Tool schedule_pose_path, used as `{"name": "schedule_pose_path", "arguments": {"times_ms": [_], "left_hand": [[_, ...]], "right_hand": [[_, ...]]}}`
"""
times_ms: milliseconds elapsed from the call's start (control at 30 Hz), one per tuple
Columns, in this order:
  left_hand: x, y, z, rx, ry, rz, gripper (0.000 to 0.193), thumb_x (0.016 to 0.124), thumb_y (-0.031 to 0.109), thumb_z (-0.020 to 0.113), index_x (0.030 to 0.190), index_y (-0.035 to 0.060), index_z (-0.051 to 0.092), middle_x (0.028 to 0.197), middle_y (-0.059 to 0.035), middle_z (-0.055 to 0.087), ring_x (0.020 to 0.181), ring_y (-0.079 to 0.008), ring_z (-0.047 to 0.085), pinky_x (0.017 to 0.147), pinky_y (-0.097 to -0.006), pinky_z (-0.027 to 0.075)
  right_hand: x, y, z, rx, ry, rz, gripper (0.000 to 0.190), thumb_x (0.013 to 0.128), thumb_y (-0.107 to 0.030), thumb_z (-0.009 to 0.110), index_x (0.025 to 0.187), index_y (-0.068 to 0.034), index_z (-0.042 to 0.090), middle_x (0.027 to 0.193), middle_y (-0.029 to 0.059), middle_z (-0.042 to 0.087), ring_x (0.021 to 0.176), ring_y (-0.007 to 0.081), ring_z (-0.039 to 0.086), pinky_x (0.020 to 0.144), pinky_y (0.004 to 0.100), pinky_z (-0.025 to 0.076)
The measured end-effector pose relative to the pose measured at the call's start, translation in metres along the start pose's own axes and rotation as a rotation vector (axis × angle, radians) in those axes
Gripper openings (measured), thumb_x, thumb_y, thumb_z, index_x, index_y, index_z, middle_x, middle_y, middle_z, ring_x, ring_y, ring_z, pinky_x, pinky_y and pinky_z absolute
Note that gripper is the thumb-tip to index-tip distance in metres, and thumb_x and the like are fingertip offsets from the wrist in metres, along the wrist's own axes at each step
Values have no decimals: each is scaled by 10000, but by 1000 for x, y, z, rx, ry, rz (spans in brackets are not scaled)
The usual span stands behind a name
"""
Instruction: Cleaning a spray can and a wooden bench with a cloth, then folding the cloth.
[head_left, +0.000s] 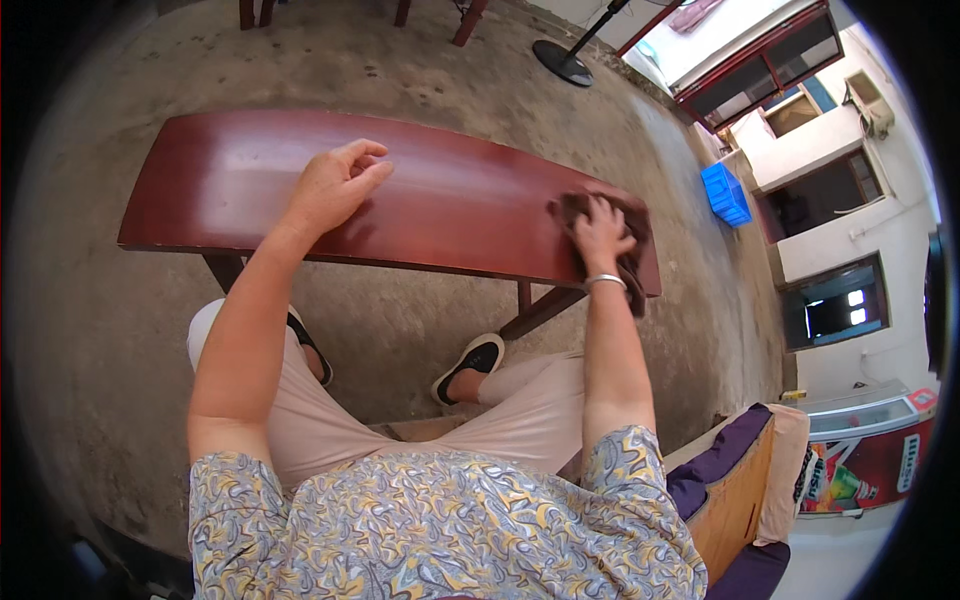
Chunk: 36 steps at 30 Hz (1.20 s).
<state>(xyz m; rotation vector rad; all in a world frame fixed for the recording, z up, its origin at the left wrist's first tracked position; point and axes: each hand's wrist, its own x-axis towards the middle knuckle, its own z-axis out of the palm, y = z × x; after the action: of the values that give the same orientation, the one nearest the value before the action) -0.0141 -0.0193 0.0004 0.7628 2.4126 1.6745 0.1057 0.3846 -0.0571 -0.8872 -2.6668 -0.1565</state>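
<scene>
A long, low dark-red wooden bench table (442, 202) stretches across the floor in front of my knees, its top glossy and reflecting light. At its right end lies a crumpled brown cloth (636, 217), one corner hanging over the near edge. My right hand (602, 229), slightly blurred and wearing a silver bangle at the wrist, presses on this cloth with fingers spread over it. Over the left half of the tabletop is my left hand (337, 180), empty, fingers loosely curled and thumb apart. Whether it touches the wood I cannot tell.
A black stand-fan base (562, 63) rests on the concrete floor beyond the table. Further right is a blue plastic crate (726, 195) near the wall. A wooden seat with purple cushions (720, 457) and a drinks chest freezer (862, 450) are at lower right.
</scene>
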Motion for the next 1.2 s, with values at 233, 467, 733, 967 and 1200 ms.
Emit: {"name": "schedule_pose_path", "arguments": {"times_ms": [233,467,733,967,1200], "left_hand": [[4,-7,7,111,64,156,372,880,275,603,1130,0,602,1016,-134,651,924,-179,616,804,-299,485],[-9,-16,-8,111,144,27,542,870,411,583,1185,-30,559,1182,-203,588,1130,-297,547,965,-357,414],[-13,-6,50,821,-71,79,890,713,666,594,1420,173,370,1499,-235,200,1405,-387,115,1072,-640,73],[5,-33,-34,919,114,-184,809,739,670,556,1390,217,396,1514,-157,215,1402,-342,157,1049,-673,77],[-25,-102,-176,984,519,-610,812,739,675,563,1400,236,388,1511,-134,222,1396,-340,175,1072,-602,155]], "right_hand": [[-75,-230,-42,510,89,-809,493,690,-216,674,1171,-144,591,1358,48,464,1309,281,332,1031,636,160],[-68,-221,-108,1034,-122,-799,296,765,-65,590,1056,-53,641,1053,132,656,1027,306,596,906,380,450],[-10,-61,11,266,-131,-346,582,899,-451,513,1353,-94,440,1438,177,368,1346,314,322,1077,490,256],[-18,-75,1,277,-114,-277,578,895,-485,499,1355,-137,456,1460,128,356,1365,293,293,1082,519,220],[-31,-86,-5,254,-125,-215,577,903,-477,480,1360,-126,447,1465,137,345,1377,282,272,1099,519,186]]}}
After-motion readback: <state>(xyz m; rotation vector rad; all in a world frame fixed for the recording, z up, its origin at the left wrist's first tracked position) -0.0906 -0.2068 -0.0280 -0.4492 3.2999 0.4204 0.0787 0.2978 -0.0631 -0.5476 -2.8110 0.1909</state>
